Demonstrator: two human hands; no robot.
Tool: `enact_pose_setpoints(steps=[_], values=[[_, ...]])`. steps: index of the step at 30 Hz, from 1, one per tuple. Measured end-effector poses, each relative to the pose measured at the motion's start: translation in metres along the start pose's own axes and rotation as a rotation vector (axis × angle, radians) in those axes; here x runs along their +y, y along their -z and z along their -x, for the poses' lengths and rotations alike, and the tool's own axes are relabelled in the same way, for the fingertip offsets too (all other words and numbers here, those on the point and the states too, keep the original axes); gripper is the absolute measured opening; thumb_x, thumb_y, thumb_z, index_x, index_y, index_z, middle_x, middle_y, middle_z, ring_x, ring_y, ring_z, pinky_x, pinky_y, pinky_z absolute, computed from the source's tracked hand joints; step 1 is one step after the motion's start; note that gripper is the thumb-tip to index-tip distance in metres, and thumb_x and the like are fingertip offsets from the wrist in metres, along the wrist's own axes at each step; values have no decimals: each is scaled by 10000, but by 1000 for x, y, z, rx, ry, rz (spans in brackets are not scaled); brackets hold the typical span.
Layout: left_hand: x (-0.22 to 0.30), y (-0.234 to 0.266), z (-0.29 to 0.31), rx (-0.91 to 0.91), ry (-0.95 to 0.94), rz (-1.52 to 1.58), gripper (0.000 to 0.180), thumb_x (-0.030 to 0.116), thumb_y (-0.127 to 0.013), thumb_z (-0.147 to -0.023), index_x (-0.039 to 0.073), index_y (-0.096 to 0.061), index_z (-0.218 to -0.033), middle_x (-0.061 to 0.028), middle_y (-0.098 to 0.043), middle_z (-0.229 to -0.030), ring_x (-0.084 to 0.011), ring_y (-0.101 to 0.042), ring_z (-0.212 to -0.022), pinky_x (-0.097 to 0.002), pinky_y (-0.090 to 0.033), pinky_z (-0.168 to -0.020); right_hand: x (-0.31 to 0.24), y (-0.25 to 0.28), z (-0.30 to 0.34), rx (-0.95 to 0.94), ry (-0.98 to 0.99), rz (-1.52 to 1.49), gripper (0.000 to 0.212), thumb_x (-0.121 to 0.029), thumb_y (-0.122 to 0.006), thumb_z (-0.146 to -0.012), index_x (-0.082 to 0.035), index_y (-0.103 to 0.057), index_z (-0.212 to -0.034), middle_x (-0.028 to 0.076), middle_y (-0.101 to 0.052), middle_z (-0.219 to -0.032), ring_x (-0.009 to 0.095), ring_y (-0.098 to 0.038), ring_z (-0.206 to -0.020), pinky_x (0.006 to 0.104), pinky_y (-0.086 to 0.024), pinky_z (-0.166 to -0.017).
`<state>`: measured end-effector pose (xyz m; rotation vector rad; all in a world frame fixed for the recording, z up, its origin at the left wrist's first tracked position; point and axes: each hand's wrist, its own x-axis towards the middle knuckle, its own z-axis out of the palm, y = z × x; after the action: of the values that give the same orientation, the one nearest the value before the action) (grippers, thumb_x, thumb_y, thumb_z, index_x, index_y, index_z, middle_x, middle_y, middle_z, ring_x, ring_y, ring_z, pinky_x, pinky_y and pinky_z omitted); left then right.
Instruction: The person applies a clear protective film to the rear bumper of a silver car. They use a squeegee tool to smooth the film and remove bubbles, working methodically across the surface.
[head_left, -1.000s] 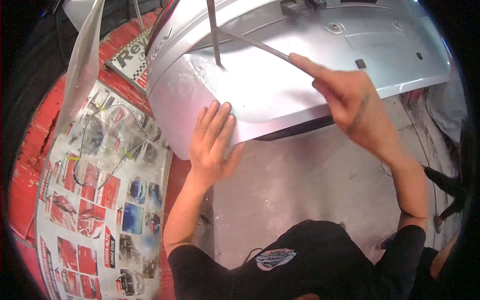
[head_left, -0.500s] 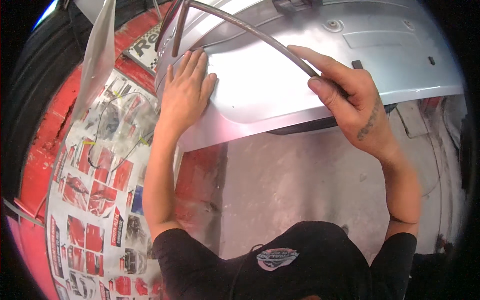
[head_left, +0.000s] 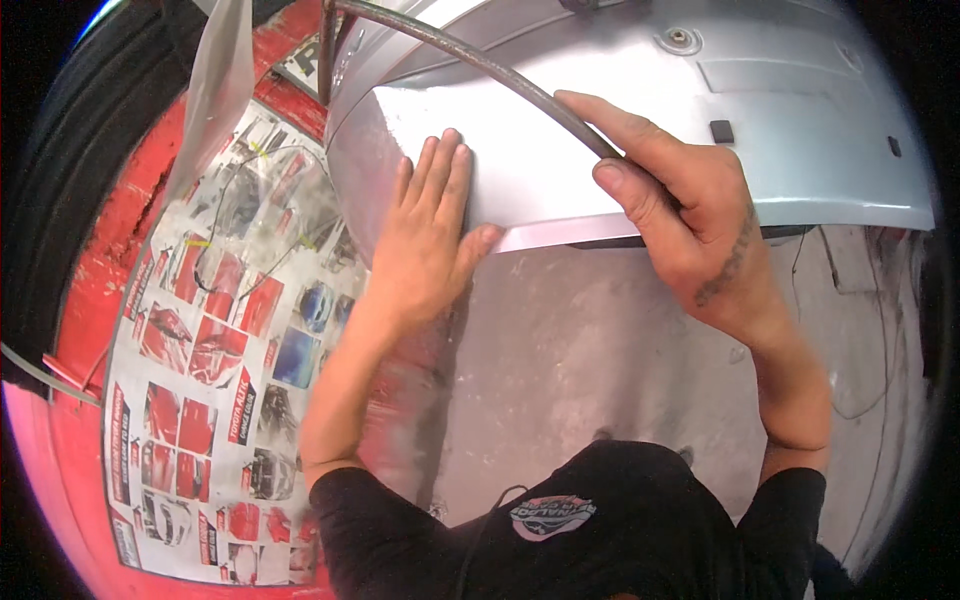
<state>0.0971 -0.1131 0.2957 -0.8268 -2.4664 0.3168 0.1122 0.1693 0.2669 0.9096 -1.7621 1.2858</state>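
A silver car body panel (head_left: 560, 180) spans the upper part of the view, with a bright glare on its surface. My left hand (head_left: 430, 225) lies on the panel's near left part, fingers stretched and pointing away, thumb apart at the near edge. In my right hand (head_left: 690, 215) is a bent metal rod (head_left: 480, 60), its near end wrapped by thumb and fingers. The rod arcs over the panel to the far left and turns down there in a short leg. Whether that leg touches the panel I cannot tell.
A large printed sheet (head_left: 140, 400) with car pictures lies at the left over a red surface (head_left: 80, 330). Clear plastic sheeting (head_left: 215, 100) hangs at the far left beside a dark tyre-like ring (head_left: 60, 200). A thin cable crosses the grey floor (head_left: 560, 350) at the right.
My left hand has slid nearer and to the right on the panel, off its far left area. The rod's far end shows farther left. My right hand keeps its grip; the view has shifted somewhat.
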Motion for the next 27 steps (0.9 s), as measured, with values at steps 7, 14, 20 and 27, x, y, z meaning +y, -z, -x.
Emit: enact_pose_setpoints(steps=[7,14,20,27], values=[[-72,8,-46,-27,-220,-86,674,439,-447,-1083,39,-348,-1618,-159,-345,-1683,-344,-271,-1578,-550,-174,-1297,-13,6,0,-80,-109,11,435,-91,-588,-1014,-27,-631,-1442,1,-522,-671,85,-391,-575,274,-315,-552],[-76,22,-18,-77,-204,-143,707,482,-442,-1085,17,-342,-1607,-181,-322,-1688,-353,-272,-1576,-533,-177,-1298,-7,8,4,-32,-131,43,425,-141,-611,-1038,-27,-629,-1446,-19,-471,-640,72,-402,-574,269,-307,-549],[-39,10,12,-48,-144,-78,873,642,-395,-1044,-26,-323,-1601,-213,-308,-1686,-413,-252,-1575,-550,-162,-1293,-11,4,3,-31,-139,89,421,-146,-612,-1039,-18,-632,-1440,-22,-484,-652,75,-415,-579,266,-304,-551],[-39,13,-2,-48,-127,-110,785,545,-461,-1067,-26,-348,-1594,-195,-349,-1671,-397,-297,-1561,-578,-184,-1273,-12,1,3,-13,-113,95,418,-106,-593,-1022,5,-637,-1423,-11,-536,-687,74,-419,-591,263,-304,-562]])
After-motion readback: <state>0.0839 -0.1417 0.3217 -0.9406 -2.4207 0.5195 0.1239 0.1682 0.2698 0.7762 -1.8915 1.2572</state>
